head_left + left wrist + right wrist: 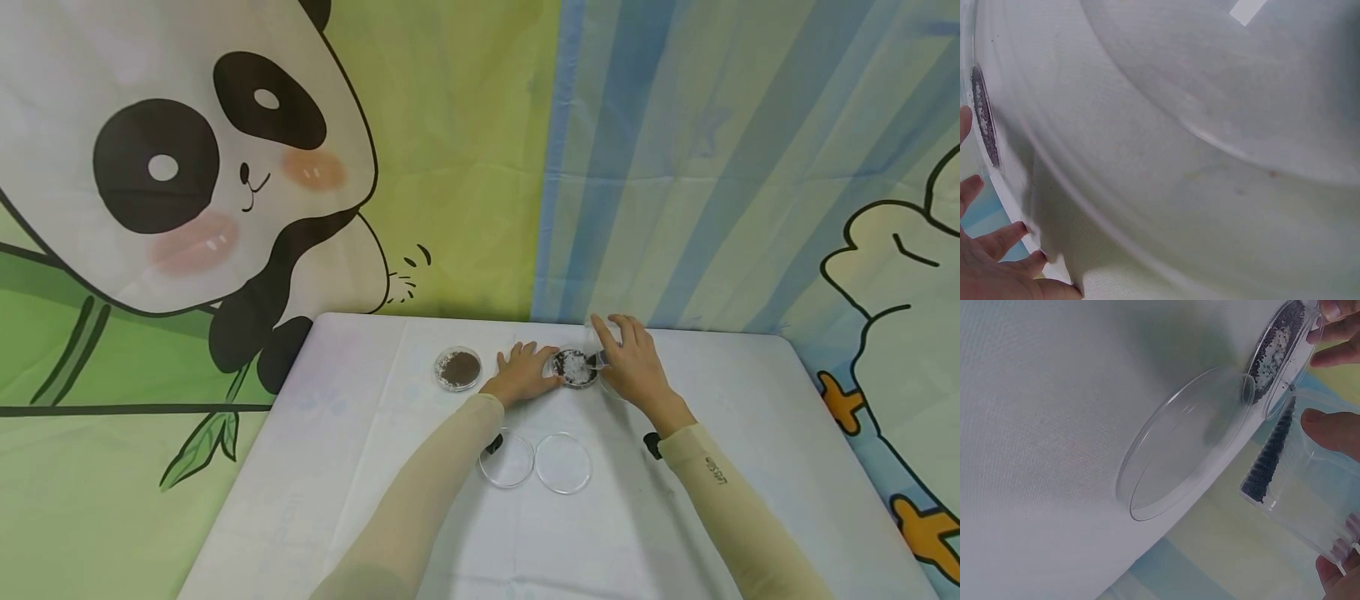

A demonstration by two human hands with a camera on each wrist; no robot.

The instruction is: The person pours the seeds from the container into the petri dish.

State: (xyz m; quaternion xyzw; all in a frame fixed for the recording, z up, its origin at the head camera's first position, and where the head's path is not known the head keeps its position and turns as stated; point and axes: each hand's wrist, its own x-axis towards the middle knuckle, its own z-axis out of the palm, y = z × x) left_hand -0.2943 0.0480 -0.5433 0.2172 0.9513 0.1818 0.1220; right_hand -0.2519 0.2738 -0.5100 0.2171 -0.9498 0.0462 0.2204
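A clear round dish holds dark grains with white bits scattered on top. My left hand has its fingers spread on the table, with the near fingertips touching that dish's left edge. In the right wrist view, my right hand grips a clear plastic box between thumb and fingers. The box is tilted beside the dish, with dark grains gathered along its lower side. A clear, shallow round dish or lid lies beside the filled dish, partly under the right hand in the head view.
A second round dish of brown grains and white bits stands left of the left hand. Two clear round dishes or lids, the left one and the right one, lie nearer me on the white table. A printed curtain hangs behind.
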